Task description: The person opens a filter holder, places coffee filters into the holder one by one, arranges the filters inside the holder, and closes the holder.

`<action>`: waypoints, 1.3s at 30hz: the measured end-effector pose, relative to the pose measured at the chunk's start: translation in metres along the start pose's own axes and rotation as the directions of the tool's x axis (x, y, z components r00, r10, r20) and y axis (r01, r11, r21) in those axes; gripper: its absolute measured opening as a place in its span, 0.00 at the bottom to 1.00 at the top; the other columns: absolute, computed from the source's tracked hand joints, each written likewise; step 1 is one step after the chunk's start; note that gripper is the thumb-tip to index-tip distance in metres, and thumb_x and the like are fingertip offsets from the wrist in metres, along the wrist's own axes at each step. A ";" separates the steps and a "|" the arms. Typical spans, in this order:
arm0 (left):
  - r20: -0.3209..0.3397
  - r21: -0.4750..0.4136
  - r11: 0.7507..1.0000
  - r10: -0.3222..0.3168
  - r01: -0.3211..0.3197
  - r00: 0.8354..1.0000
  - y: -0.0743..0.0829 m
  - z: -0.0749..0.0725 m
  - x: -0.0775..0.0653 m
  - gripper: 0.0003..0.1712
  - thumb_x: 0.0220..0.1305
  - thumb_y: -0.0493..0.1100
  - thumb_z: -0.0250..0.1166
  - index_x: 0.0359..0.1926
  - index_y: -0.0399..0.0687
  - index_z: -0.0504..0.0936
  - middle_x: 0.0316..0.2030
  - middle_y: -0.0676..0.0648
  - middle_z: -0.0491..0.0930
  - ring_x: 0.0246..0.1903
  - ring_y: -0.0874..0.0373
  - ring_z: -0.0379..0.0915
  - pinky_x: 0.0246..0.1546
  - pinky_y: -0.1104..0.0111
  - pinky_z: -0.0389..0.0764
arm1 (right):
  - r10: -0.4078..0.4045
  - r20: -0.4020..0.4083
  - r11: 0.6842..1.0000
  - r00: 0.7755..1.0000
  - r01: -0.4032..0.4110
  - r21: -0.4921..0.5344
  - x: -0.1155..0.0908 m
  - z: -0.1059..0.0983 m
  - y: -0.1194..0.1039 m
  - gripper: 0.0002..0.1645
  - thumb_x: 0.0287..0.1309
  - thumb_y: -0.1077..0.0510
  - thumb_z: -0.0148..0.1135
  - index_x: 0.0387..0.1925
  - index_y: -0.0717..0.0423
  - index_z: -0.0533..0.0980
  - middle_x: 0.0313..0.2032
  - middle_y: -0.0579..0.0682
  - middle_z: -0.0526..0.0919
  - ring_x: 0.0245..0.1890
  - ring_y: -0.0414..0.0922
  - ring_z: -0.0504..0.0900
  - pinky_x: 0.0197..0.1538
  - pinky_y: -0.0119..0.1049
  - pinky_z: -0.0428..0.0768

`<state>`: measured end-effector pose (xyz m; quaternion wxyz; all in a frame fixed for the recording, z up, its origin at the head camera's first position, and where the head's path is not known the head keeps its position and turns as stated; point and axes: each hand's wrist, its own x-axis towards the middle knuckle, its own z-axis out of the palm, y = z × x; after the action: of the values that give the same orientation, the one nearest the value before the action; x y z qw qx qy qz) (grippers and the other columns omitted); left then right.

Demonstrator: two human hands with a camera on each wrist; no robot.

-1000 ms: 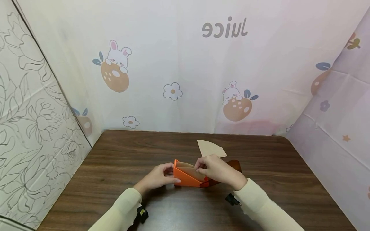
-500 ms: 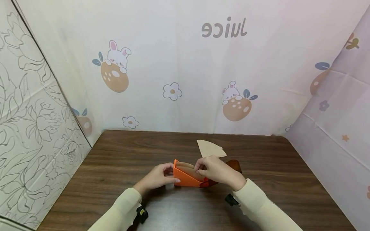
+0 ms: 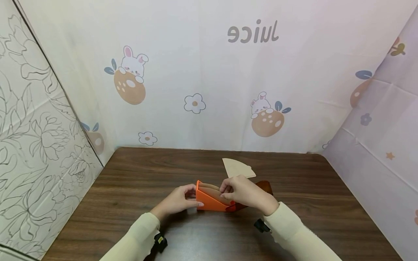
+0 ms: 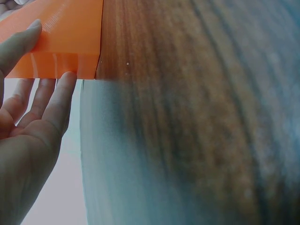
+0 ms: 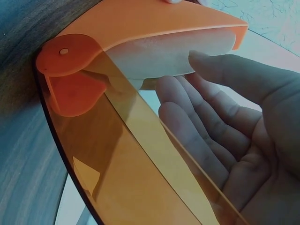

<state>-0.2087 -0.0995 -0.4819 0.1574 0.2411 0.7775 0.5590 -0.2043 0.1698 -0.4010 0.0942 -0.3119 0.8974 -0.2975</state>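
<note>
An orange coffee filter holder (image 3: 210, 203) stands on the table between the hands, with fan-shaped paper coffee filters (image 3: 213, 193) upright inside. My left hand (image 3: 176, 199) grips its tall left end, thumb on the near side and fingers around the end, as the left wrist view confirms. Over the low right end, my right hand (image 3: 246, 190) pinches the filters at their upper edge. In the right wrist view, the thumb lies on one face of the paper (image 5: 159, 51) and the fingertips are at the other side. How many sheets it pinches cannot be told.
The holder's see-through amber lid (image 3: 266, 186) is swung back to the right on its hinge (image 5: 63, 54), beneath the right hand. One loose paper filter (image 3: 238, 168) lies flat behind the holder on the dark wooden table (image 3: 137, 174). Printed curtains (image 3: 196, 72) hang behind and beside it.
The right thumb and fingers have shifted slightly on the filters, and the edges of the papers stand a little differently. The left hand and the holder stay in place.
</note>
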 end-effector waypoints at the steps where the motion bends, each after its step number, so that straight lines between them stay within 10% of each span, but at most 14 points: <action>1: 0.000 0.002 1.000 -0.002 0.002 1.000 0.000 0.000 0.000 0.18 0.59 0.40 0.75 0.49 0.44 0.80 0.45 0.50 0.83 0.48 0.56 0.80 0.49 0.70 0.80 | 0.002 0.000 1.000 1.000 -0.002 0.003 0.000 0.000 0.000 0.04 0.58 0.63 0.72 0.33 0.52 0.83 0.26 0.38 0.81 0.26 0.37 0.78 0.31 0.30 0.81; 28: -0.008 0.006 1.000 0.005 -0.004 1.000 0.000 0.000 0.000 0.18 0.59 0.40 0.75 0.48 0.45 0.81 0.44 0.51 0.84 0.48 0.57 0.80 0.50 0.67 0.80 | -0.019 -0.041 1.000 0.999 0.019 0.008 -0.004 -0.010 -0.003 0.12 0.56 0.59 0.75 0.40 0.57 0.83 0.31 0.39 0.83 0.32 0.36 0.82 0.38 0.30 0.82; 35: -0.024 0.027 1.000 0.005 -0.004 1.000 0.021 0.001 -0.006 0.16 0.59 0.35 0.74 0.47 0.41 0.80 0.42 0.49 0.84 0.48 0.50 0.81 0.50 0.65 0.81 | -0.013 -0.047 1.000 0.999 0.013 0.001 -0.005 -0.015 -0.004 0.13 0.56 0.59 0.75 0.41 0.58 0.82 0.32 0.40 0.84 0.33 0.37 0.82 0.38 0.29 0.82; 39: -0.023 0.023 1.000 -0.007 0.008 1.000 0.002 0.002 0.000 0.17 0.59 0.37 0.74 0.48 0.43 0.81 0.43 0.50 0.84 0.48 0.53 0.81 0.49 0.68 0.81 | -0.009 -0.062 1.000 0.998 0.008 -0.015 -0.006 -0.019 -0.005 0.12 0.56 0.59 0.75 0.40 0.57 0.82 0.32 0.40 0.84 0.33 0.37 0.82 0.39 0.29 0.82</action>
<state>-0.2071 -0.0977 -0.4802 0.1477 0.2335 0.7866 0.5522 -0.2042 0.1792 -0.3829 0.0626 -0.3072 0.9007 -0.3009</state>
